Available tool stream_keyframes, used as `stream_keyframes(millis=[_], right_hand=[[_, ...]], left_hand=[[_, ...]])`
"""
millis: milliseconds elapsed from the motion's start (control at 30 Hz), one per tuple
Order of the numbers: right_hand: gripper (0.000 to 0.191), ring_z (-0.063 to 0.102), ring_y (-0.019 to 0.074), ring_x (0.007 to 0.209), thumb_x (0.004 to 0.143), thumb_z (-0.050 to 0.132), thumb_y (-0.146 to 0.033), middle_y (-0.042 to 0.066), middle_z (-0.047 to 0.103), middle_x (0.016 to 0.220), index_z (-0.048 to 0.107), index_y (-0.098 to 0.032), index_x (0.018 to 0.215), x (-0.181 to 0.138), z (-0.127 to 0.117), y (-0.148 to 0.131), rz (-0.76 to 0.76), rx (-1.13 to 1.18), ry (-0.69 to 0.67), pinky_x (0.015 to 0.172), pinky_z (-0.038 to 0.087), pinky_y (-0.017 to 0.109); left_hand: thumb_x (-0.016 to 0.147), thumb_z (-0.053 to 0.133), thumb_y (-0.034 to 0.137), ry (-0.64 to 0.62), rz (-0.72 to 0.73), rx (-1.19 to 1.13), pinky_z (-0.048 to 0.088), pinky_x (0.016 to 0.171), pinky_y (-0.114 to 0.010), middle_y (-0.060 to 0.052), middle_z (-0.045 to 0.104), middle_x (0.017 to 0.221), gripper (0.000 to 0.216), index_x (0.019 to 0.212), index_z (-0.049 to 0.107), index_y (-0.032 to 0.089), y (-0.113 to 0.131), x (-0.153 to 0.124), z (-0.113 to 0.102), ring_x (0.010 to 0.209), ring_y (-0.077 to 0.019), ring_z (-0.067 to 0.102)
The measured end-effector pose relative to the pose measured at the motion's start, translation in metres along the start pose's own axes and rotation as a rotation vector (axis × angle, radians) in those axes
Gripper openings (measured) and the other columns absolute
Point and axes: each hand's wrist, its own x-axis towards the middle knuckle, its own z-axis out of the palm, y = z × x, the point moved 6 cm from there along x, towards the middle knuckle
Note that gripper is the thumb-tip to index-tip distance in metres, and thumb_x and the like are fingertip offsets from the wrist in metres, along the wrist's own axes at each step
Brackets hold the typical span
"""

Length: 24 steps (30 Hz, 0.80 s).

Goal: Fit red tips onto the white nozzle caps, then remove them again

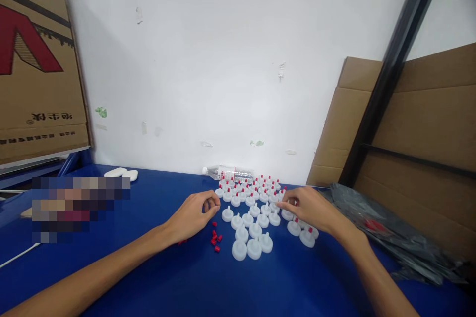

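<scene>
Several white plastic caps (254, 230) with nozzles stand in rows on the blue table (148, 267). The far rows (260, 185) carry small red tips. My left hand (195, 215) rests left of the caps, fingers curled in a pinch on something I cannot make out. A few loose red tips (214, 241) lie just below it. My right hand (310, 208) lies on the right side of the rows, fingertips pinched at a cap (287, 214) near a red tip.
A clear plastic bottle (228, 173) lies behind the caps by the white wall. Cardboard boxes stand at the left (37, 69) and right (427, 129). Dark plastic bags (379, 228) lie at right. Two white objects (121, 174) sit at the back left.
</scene>
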Motion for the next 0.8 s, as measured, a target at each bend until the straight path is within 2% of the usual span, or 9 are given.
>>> stream_keyframes(millis=[133,233,333,467,567,667,800], right_hand=[[0.032,0.066,0.0197,0.061,0.079,0.067,-0.052,0.004,0.074,0.069,0.075,-0.021,0.076,-0.007,0.002,0.021,0.122,0.014,-0.155,0.056,0.04,0.026],[0.025,0.066,0.0186,0.058,0.069,0.076,-0.042,0.003,0.073,0.068,0.076,-0.02,0.082,-0.011,0.017,0.034,0.176,0.089,-0.286,0.053,0.041,0.025],[0.029,0.068,0.0189,0.063,0.061,0.081,-0.03,0.003,0.074,0.07,0.074,-0.018,0.086,-0.011,0.031,0.039,0.181,0.145,-0.324,0.054,0.042,0.024],[0.024,0.068,0.0184,0.065,0.062,0.081,-0.034,0.001,0.074,0.071,0.071,-0.019,0.079,-0.01,0.035,0.032,0.126,0.164,-0.314,0.056,0.043,0.024],[0.028,0.067,0.0195,0.067,0.068,0.078,-0.045,0.003,0.074,0.077,0.072,-0.021,0.08,-0.008,0.025,0.022,0.06,0.111,-0.24,0.056,0.043,0.025],[0.031,0.066,0.0201,0.067,0.073,0.074,-0.049,0.004,0.074,0.08,0.071,-0.021,0.084,-0.008,0.014,0.015,0.031,0.109,-0.19,0.056,0.044,0.026],[0.033,0.069,0.0226,0.081,0.082,0.067,-0.053,0.004,0.075,0.087,0.071,-0.021,0.087,-0.008,0.004,0.003,-0.043,0.171,-0.131,0.07,0.05,0.028]], left_hand=[[0.091,0.052,0.032,-0.018,0.025,0.14,0.04,0.068,-0.029,-0.002,0.068,0.081,0.018,0.086,0.065,0.02,0.001,-0.001,0.001,0.075,-0.0193,0.059],[0.092,0.052,0.036,-0.054,0.036,0.194,0.038,0.066,-0.03,-0.003,0.067,0.074,0.025,0.078,0.064,0.02,0.0,-0.001,0.004,0.072,-0.0201,0.059],[0.093,0.051,0.039,-0.059,0.048,0.209,0.037,0.065,-0.03,-0.002,0.064,0.066,0.03,0.072,0.061,0.02,-0.001,-0.001,0.006,0.071,-0.0206,0.057],[0.092,0.052,0.041,-0.045,0.054,0.219,0.037,0.065,-0.03,-0.003,0.065,0.071,0.028,0.076,0.063,0.021,-0.005,-0.001,0.005,0.076,-0.0217,0.058],[0.091,0.053,0.039,-0.056,0.047,0.228,0.038,0.065,-0.03,-0.003,0.065,0.075,0.024,0.08,0.064,0.021,-0.008,-0.001,0.005,0.079,-0.0221,0.058],[0.09,0.054,0.037,-0.075,0.049,0.241,0.038,0.066,-0.03,-0.003,0.065,0.076,0.022,0.079,0.064,0.021,-0.01,-0.002,0.006,0.08,-0.0221,0.058],[0.091,0.052,0.037,-0.06,0.052,0.248,0.039,0.067,-0.031,-0.003,0.065,0.074,0.023,0.08,0.065,0.021,-0.009,-0.002,0.007,0.08,-0.0228,0.058]])
